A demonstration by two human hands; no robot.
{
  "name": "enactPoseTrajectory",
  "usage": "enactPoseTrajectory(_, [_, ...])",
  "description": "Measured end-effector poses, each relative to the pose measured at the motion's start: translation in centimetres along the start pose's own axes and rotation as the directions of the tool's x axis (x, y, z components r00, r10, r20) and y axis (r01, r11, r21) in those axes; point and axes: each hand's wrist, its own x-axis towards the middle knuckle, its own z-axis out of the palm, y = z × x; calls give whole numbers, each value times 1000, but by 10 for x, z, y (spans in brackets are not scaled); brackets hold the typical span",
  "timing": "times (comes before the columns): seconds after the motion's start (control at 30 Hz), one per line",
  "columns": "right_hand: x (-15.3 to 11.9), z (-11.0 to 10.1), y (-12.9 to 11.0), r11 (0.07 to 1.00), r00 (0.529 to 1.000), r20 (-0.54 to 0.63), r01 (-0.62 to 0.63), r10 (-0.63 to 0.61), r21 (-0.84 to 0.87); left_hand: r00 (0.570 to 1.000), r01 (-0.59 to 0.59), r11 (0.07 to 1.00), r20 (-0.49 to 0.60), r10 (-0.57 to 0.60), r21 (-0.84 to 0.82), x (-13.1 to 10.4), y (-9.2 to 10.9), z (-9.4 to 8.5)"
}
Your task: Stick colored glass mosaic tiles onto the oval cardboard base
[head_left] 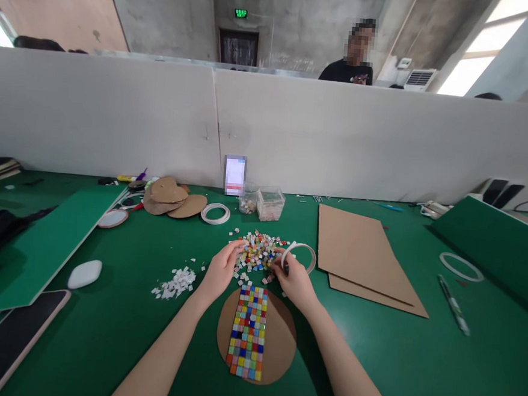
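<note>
A loose pile of small coloured mosaic tiles [260,252] lies between my hands. My left hand [217,272] is at the pile's left edge, thumb and fingers pinched together; whatever is between them is too small to make out. On the right side of the pile, my right hand [298,280] has its fingers curled round a roll of white tape [313,257], held upright. Just below the hands rests a round cardboard disc [281,344]. Rows of mosaic tiles [249,336] form a strip over its left and middle part, reaching past its top edge.
White paper scraps [176,283] lie left of the pile. Clear tubs of tiles [270,204], another tape roll [215,213] and cardboard discs [188,206] stand behind. Cardboard sheets [360,244] and a pen [453,305] are at right. A white partition [363,138] closes the back.
</note>
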Motion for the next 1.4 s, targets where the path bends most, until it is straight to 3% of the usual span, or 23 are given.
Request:
enactPoseTrajectory(0.1, [1,-3,3,999,1000,-2,-14,14,52,999,-17,999,-26,18,51,0,2,0])
enactPoseTrajectory(0.33, [0,-9,7,999,1000,10,-8,8,36,983,-176,951,-11,185,252,-5,14,10])
enactPoseTrajectory(0.6, [-5,-10,2,996,987,146,74,-67,-49,985,-164,948,-6,172,274,-4,7,13])
enactPoseTrajectory(1.0, [-7,-18,-14,968,971,204,162,-122,-190,982,-190,949,40,186,250,-6,14,15])
enactPoseTrajectory(1.2, [-6,-17,-6,970,982,152,143,-114,-196,980,-197,943,35,195,270,-6,13,14])
enactPoseTrajectory(1.4, [-4,0,-1,986,998,50,55,-47,-156,981,-186,938,-4,196,294,-5,11,14])
